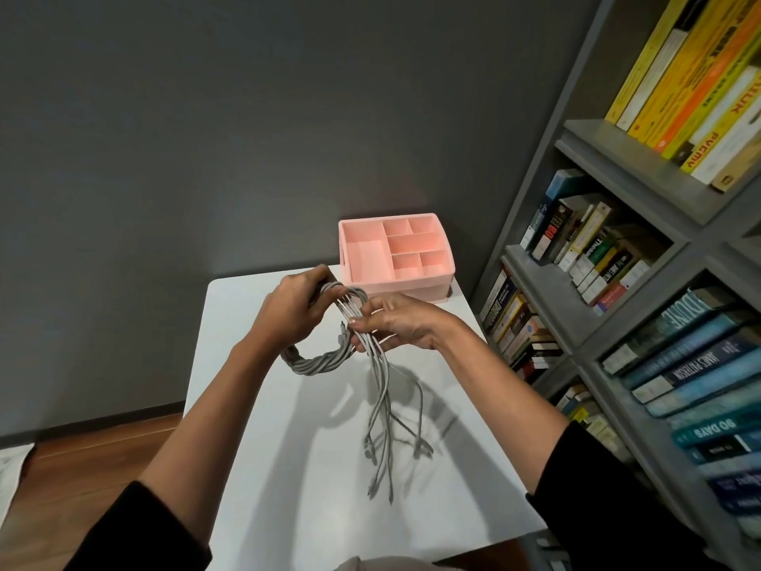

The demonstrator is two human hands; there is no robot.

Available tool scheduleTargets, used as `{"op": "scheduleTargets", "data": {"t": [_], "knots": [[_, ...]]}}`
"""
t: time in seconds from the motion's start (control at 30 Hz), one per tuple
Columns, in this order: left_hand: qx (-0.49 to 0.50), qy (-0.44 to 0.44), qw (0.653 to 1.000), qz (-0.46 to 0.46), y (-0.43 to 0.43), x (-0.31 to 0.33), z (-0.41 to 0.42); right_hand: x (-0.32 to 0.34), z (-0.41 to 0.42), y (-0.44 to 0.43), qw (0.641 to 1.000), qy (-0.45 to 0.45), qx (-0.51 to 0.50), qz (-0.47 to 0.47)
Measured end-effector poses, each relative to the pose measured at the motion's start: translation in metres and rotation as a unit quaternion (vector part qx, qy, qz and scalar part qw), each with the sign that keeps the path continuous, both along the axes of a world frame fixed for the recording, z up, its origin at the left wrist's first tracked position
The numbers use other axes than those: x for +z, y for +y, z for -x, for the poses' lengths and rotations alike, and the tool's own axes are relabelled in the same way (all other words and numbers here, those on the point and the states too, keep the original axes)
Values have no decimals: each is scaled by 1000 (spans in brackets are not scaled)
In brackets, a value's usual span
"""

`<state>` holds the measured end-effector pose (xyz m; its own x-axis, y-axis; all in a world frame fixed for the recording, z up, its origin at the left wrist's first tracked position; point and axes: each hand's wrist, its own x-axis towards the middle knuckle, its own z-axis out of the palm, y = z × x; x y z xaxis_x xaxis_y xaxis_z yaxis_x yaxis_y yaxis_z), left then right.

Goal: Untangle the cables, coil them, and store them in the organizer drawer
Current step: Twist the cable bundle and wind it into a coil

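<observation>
My left hand (288, 311) has its fingers curled round the top of the looped gray cables (321, 358). My right hand (395, 323) pinches the strands just beside it. The bundle hangs over the white table (288, 488), its loose ends trailing down. The pink organizer (403, 288) sits at the table's far edge.

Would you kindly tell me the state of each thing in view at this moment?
cables: partly looped and twisted, loose ends hanging down
left hand: grips the loop
right hand: pinches the hanging strands
organizer: upright, top compartments empty
</observation>
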<state>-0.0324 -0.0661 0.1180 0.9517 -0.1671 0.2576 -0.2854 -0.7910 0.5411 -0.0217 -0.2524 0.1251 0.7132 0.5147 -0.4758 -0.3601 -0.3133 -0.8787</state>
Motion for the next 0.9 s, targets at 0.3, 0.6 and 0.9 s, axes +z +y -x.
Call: {"op": "scheduleTargets", "data": {"t": [0.3, 0.6, 0.9], "knots": [[-7, -29, 1000, -6, 0, 10, 4, 5, -5, -7, 996, 69, 16, -61], [-5, -45, 999, 5, -1, 15, 4, 1, -5, -3, 993, 65, -44, -86], [6, -70, 997, -18, 1, 27, 2, 5, -3, -8, 993, 23, 34, -110]]}}
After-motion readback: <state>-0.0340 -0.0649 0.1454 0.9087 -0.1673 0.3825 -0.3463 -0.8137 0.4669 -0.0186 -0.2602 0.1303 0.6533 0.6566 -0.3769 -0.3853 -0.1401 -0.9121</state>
